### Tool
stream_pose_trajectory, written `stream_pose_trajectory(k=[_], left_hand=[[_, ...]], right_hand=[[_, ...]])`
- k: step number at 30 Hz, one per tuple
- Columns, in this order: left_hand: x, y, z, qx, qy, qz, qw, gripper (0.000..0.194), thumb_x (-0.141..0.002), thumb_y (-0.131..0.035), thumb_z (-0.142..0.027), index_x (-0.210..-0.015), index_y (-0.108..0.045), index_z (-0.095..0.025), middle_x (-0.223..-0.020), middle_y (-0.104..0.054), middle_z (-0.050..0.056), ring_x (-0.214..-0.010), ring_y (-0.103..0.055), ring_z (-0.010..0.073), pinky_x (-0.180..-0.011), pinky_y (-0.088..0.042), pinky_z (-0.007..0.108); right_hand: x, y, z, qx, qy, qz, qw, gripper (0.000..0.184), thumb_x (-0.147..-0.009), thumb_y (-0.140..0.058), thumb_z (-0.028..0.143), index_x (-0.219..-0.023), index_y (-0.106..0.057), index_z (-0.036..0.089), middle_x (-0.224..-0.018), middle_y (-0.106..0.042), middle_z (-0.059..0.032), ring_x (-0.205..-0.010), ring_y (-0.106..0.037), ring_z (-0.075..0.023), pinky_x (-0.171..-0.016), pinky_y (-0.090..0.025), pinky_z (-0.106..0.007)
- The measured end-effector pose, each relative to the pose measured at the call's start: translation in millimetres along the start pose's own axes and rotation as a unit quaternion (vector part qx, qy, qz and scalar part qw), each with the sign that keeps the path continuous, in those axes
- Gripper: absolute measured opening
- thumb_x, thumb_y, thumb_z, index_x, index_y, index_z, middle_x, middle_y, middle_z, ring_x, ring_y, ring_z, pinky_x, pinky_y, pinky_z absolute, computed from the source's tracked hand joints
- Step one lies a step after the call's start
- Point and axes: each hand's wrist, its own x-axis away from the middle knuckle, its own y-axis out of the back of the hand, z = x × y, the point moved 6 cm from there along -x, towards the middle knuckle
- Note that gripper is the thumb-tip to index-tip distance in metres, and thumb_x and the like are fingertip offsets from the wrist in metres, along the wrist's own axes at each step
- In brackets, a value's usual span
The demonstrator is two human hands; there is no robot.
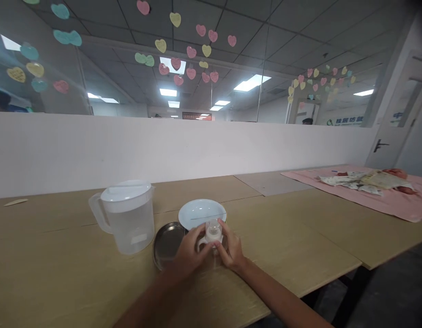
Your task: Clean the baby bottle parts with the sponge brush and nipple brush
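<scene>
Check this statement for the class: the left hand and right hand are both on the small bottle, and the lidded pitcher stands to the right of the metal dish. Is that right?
Not quite: the head view shows the lidded pitcher to the left of the metal dish. The left hand and right hand are both on the small bottle.

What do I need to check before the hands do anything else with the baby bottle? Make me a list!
1. Both hands on the baby bottle: ok, the left hand and right hand hold it.
2. Clear dome on top of the bottle: ok.
3. How full the bottle is: cannot tell, fingers hide much of it.
4. Pitcher standing upright with its lid on: ok.
5. Bowl free of other things: not ok, a thin stick lies across it.
</scene>
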Motion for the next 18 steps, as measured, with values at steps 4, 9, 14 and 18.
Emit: stream_pose_trajectory(k=[4,9,14,18], left_hand=[[23.2,-24.5,21.1,-0.027,-0.015,-0.063,0.998,0.057,-0.083,-0.047,-0.032,-0.134,-0.025,-0.021,-0.135,-0.037,0.01,-0.123,-0.035,0.0224,-0.101,-0.03,0.04],[25.1,-29.7,33.7,-0.023,-0.002,-0.077,0.997,0.07,-0.078,-0.055,-0.035,-0.136,-0.019,-0.022,-0.137,-0.034,0.01,-0.124,-0.034,0.0243,-0.101,-0.031,0.04],[23.2,-30.6,34.4,-0.023,0.003,-0.067,0.997,0.072,-0.075,-0.058,-0.036,-0.135,-0.021,-0.022,-0.137,-0.035,0.01,-0.124,-0.033,0.0245,-0.101,-0.03,0.04],[24.3,-33.3,32.9,-0.029,0.005,-0.063,0.998,0.072,-0.075,-0.058,-0.037,-0.135,-0.021,-0.022,-0.136,-0.035,0.01,-0.124,-0.034,0.0241,-0.101,-0.03,0.04]], right_hand=[[-0.5,3.9,-1.0,-0.027,-0.019,-0.01,0.999,0.059,-0.083,-0.044,0.031,-0.135,-0.021,0.015,-0.122,-0.05,-0.0132,-0.107,-0.052,-0.0243,-0.087,-0.045,-0.038],[-3.5,6.2,-1.4,-0.071,-0.066,-0.013,0.995,0.059,-0.084,-0.042,0.034,-0.135,-0.019,0.015,-0.109,-0.059,-0.0113,-0.097,-0.058,-0.022,-0.082,-0.047,-0.035],[-5.0,7.8,0.5,-0.069,-0.055,-0.012,0.996,0.053,-0.084,-0.042,0.036,-0.131,-0.028,0.016,-0.113,-0.056,-0.0113,-0.099,-0.056,-0.0228,-0.082,-0.047,-0.034],[-4.2,7.4,-2.2,-0.071,-0.062,-0.007,0.996,0.052,-0.083,-0.044,0.034,-0.13,-0.029,0.016,-0.113,-0.056,-0.0113,-0.1,-0.056,-0.0223,-0.083,-0.046,-0.034]])
